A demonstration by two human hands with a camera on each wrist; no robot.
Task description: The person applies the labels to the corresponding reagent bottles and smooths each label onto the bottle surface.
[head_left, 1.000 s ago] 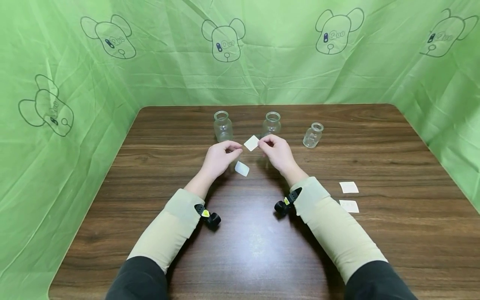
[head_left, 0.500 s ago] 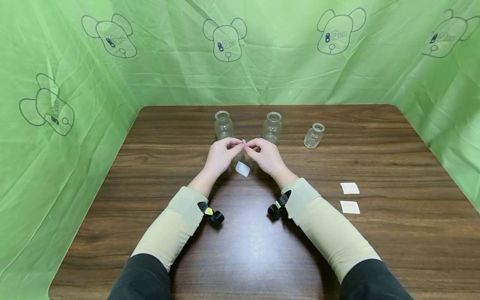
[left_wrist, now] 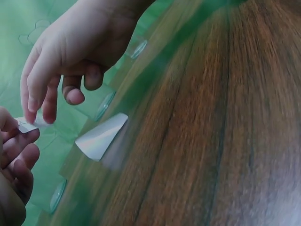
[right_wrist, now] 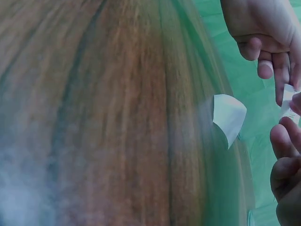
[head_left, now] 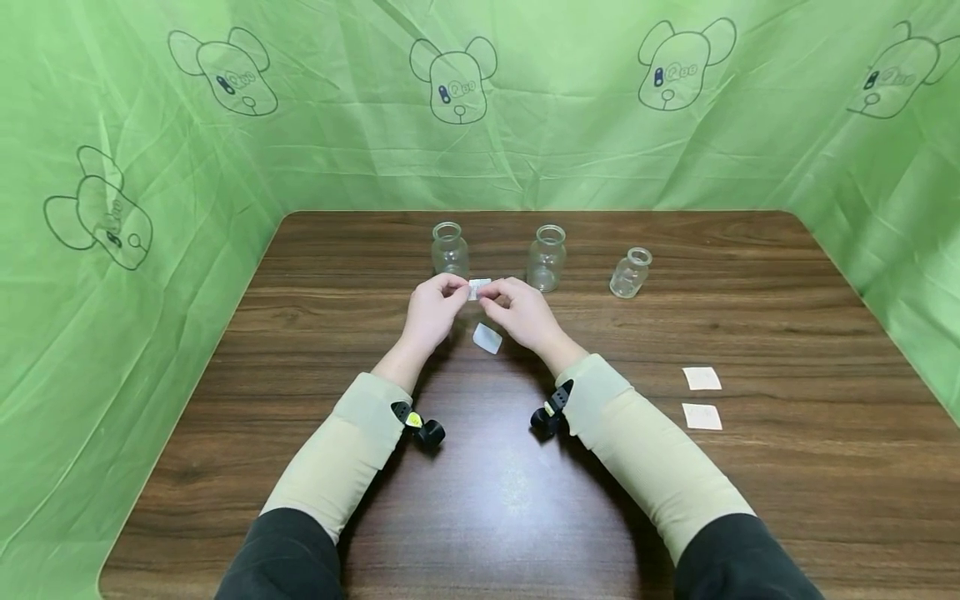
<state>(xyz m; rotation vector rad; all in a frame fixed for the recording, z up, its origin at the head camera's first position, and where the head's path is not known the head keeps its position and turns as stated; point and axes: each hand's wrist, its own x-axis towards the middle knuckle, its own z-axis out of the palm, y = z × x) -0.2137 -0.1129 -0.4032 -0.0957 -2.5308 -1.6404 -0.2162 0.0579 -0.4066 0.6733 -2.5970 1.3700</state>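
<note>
A small white paper label (head_left: 478, 288) with faint printing is held between both hands, in front of the glass jars. My left hand (head_left: 435, 310) pinches its left side between thumb and forefinger. The fingertips of my right hand (head_left: 521, 312) pinch the right side. In the left wrist view the right hand (left_wrist: 80, 52) is at the top, its other fingers loosely bent, and the left hand (left_wrist: 14, 160) shows at the lower left edge. Below the hands, a curled, slightly shiny white slip (head_left: 487, 338) lies on the table.
Behind the hands stand two clear glass jars, one left (head_left: 450, 252) and one right (head_left: 547, 258). A smaller jar (head_left: 631, 273) is farther right. Two square white papers (head_left: 702, 378) lie at the right on the wooden table (head_left: 487, 517). Green cloth (head_left: 525, 150) hangs around the table.
The right hand has brought the label left to the left hand, which now grips it too. The label has turned, passing edge-on, so its printed face shows.
</note>
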